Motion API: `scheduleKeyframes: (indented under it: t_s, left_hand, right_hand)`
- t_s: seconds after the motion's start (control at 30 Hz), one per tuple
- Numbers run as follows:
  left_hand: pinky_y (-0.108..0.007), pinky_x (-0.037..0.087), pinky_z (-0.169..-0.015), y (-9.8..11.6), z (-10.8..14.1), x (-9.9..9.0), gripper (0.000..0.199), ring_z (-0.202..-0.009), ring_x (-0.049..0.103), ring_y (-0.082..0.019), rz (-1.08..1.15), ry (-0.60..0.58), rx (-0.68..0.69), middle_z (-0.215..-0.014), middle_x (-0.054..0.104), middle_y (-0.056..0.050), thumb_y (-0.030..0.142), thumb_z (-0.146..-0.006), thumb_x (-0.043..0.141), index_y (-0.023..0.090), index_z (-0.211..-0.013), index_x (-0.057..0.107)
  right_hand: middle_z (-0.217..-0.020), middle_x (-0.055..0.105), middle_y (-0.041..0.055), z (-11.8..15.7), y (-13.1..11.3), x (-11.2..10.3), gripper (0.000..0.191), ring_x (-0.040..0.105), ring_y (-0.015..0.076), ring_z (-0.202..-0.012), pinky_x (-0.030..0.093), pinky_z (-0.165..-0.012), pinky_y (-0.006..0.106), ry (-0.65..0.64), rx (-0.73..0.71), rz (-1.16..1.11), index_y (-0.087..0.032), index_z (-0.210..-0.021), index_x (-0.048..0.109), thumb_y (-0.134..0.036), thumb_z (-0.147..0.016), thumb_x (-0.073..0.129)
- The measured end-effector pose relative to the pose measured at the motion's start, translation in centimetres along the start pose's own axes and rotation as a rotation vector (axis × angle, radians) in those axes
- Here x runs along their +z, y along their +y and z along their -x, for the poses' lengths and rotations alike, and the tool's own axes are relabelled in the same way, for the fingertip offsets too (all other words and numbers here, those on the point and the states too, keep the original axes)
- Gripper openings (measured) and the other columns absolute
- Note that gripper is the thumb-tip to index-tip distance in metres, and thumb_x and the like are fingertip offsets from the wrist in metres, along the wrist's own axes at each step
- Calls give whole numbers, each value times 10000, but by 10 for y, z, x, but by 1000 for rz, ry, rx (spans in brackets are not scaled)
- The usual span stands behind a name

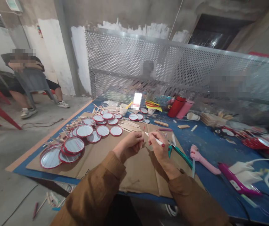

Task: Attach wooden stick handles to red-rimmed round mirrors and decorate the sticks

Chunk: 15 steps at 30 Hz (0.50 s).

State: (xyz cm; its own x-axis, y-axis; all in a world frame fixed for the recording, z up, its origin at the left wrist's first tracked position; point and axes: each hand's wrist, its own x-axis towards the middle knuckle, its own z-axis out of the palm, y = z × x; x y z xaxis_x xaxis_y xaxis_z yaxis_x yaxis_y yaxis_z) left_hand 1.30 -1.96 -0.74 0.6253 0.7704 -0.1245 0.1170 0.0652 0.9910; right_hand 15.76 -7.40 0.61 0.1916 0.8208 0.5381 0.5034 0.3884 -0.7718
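Your left hand (128,145) pinches a thin wooden stick (143,137) upright between thumb and fingers, while your right hand (158,150) grips a white pen (156,140) with a red end, its tip just beside the stick. Both hands are closed on their work above a brown cardboard sheet (136,175) on a blue worktable (210,201). Red-rimmed round discs (84,131) crowd the cardboard toward the table's left edge, with loose wooden sticks (129,126) beyond them toward the far edge. Teal-handled pliers (180,156) lie just right of your right hand, near a pink plastic tool (202,161). Red and pink flasks (176,106) stand at the far edge before a perforated metal screen (134,59). A seated person (23,78) waits off the table's left side.
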Motion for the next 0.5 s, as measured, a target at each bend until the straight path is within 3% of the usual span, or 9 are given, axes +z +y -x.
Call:
scheduleKeyframes:
  t_s: [0.2, 0.33, 0.5]
  left_hand:
    - [-175, 359, -374, -3, -4, -2, 235, -335, 469, -71, -27, 0, -4, -492, 536, 25, 312, -894, 531, 168, -713, 490]
    - [-171, 342, -364, -1, -3, -1, 203, -325, 462, -68, -41, 13, -3, -486, 520, 40, 292, -896, 517, 172, -734, 491]
    - [-170, 304, -347, 7, 2, 2, 195, -308, 442, -59, -83, 55, -3, -490, 507, 50, 223, -899, 464, 186, -708, 446]
  right_hand:
    - [-527, 556, -45, 0, 2, 2, 284, 525, 137, -508, 444, -579, 270, -6, 66, -11, -210, -732, 639, -462, -842, 566]
    - [-555, 564, -41, -2, 4, 2, 310, 526, 124, -496, 427, -521, 249, 29, 136, -146, -197, -759, 649, -488, -840, 581]
    - [-579, 577, -42, -17, 5, -23, 288, 529, 120, -510, 424, -526, 239, 299, 116, -189, -188, -824, 628, -471, -848, 586]
